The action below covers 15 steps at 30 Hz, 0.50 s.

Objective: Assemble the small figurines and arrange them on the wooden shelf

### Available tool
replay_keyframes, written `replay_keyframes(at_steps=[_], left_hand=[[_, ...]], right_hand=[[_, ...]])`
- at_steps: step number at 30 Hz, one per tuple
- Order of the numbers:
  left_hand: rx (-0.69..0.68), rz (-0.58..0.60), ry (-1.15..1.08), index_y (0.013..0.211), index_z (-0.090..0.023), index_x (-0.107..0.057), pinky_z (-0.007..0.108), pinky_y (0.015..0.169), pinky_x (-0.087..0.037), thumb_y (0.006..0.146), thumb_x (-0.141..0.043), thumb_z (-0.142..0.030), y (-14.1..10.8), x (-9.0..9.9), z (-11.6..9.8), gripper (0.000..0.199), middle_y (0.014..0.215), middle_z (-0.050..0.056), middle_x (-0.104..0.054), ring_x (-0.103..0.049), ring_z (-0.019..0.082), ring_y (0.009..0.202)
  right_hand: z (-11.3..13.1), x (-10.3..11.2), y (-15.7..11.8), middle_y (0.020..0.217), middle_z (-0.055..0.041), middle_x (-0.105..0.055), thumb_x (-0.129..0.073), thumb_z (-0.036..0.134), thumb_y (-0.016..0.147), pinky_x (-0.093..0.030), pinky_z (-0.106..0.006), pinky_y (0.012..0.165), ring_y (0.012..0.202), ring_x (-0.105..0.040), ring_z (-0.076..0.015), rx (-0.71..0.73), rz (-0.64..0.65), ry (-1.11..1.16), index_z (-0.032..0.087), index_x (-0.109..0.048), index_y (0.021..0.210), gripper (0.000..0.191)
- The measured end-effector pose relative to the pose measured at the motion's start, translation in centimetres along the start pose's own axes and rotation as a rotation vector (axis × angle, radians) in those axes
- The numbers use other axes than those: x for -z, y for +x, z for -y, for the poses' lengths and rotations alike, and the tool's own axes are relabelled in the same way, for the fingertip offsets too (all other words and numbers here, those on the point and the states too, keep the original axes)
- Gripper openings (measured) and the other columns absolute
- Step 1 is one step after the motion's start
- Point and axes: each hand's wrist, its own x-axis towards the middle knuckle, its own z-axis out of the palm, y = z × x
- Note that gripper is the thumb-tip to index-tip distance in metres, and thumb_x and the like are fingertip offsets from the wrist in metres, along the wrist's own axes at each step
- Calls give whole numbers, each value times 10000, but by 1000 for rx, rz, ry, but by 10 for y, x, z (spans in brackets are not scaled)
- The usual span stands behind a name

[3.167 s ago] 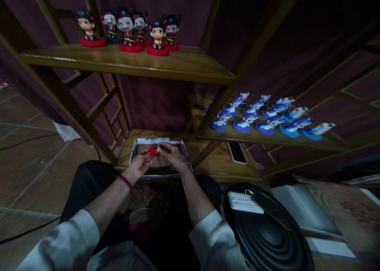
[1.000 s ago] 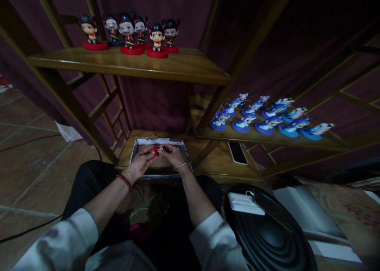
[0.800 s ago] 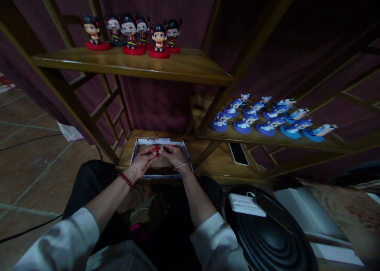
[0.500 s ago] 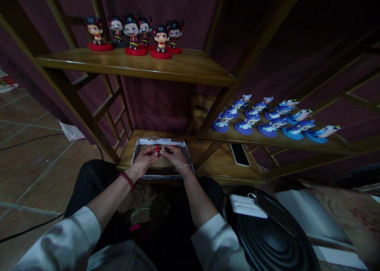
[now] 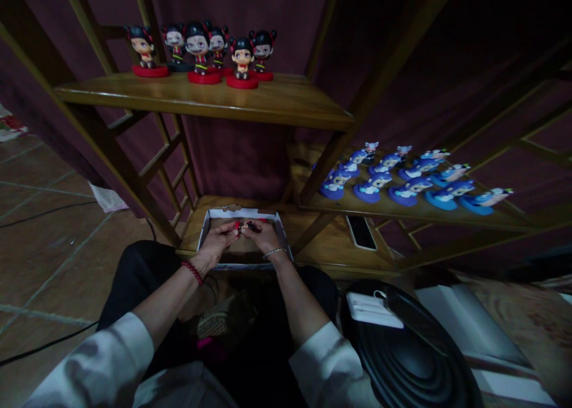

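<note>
Over a shallow white-edged box (image 5: 281, 232), my left hand (image 5: 218, 241) and my right hand (image 5: 263, 236) meet at a small figurine (image 5: 245, 226). Its red base is pinched by my left fingers, while my right fingers close on its dark-haired end. The figurine lies sideways between the hands, largely covered by fingers. Something small and red shows just past my right fingers, too hidden to name. The box rests on the low wooden shelf (image 5: 313, 250).
Several black-haired figurines on red bases (image 5: 204, 77) stand on the upper shelf (image 5: 286, 101). Several blue figurines (image 5: 372, 186) fill the right shelf. A phone (image 5: 361, 232) lies on the low shelf. Beside my right knee, a black round stool (image 5: 415, 360) carries a white device (image 5: 373, 310).
Slightly more of the figurine's pale part shows between my fingers. Both hands otherwise keep nearly the same place over the box.
</note>
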Motion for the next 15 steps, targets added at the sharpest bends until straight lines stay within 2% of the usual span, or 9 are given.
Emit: replay_keyframes(at_steps=[5,15], left_hand=[[0,2,-4,806,-102,-686,324,888,-456,620,-682,-45,1,3,2,194,794,57,-688,-625,127,757],[0,1,-19,814,-101,-691,337,902,-448,610,-687,-32,0,2,3,216,777,58,-693,-631,137,751]], right_hand=[[-6,-1,1,791,-14,-657,-651,330,604,-466,-285,730,737,-583,-148,-8,-36,2,179,-644,830,272],[-7,-3,0,773,-16,-662,-648,331,608,-461,-281,730,731,-588,-148,4,-60,1,169,-657,806,256]])
